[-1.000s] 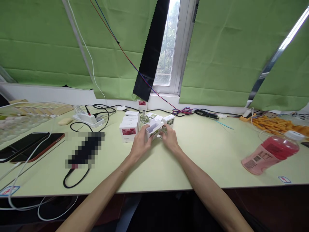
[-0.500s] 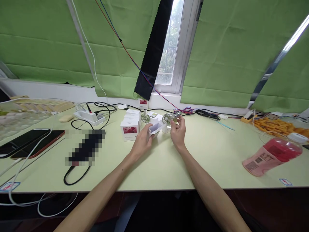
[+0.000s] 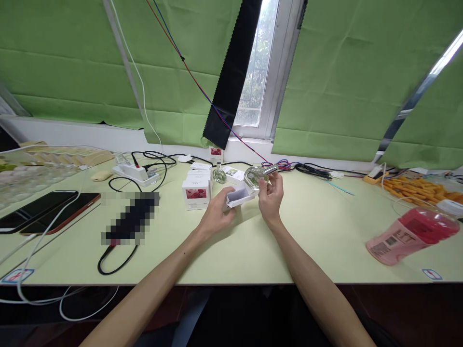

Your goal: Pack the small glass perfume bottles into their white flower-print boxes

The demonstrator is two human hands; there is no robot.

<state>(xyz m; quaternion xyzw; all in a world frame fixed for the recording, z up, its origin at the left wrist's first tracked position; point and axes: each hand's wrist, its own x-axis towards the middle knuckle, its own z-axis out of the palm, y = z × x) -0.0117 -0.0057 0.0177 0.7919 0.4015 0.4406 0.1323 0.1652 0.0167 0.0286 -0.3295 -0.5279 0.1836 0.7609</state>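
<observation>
The left hand (image 3: 217, 213) grips an open box (image 3: 238, 196), its inside showing. The right hand (image 3: 271, 198) pinches a tilted bottle (image 3: 255, 177) between thumb and fingers, just beyond the box; I cannot tell whether the two touch. A second bottle (image 3: 219, 175) stands beyond the left hand, with cartons (image 3: 197, 193) to that hand's left.

On the table (image 3: 325, 241), mid-frame, I have a carton (image 3: 238, 196) in the left hand (image 3: 217, 213) and, just right of it, a bottle (image 3: 255, 177) in the right hand (image 3: 272, 196). Behind and left of the carton I see a second bottle (image 3: 219, 175), beside a row of boxes (image 3: 197, 193). Phones (image 3: 39, 208) lie at my frame's left edge, a drink bottle (image 3: 405, 238) is at the right, and the window (image 3: 253, 86) is top centre, behind the table.
</observation>
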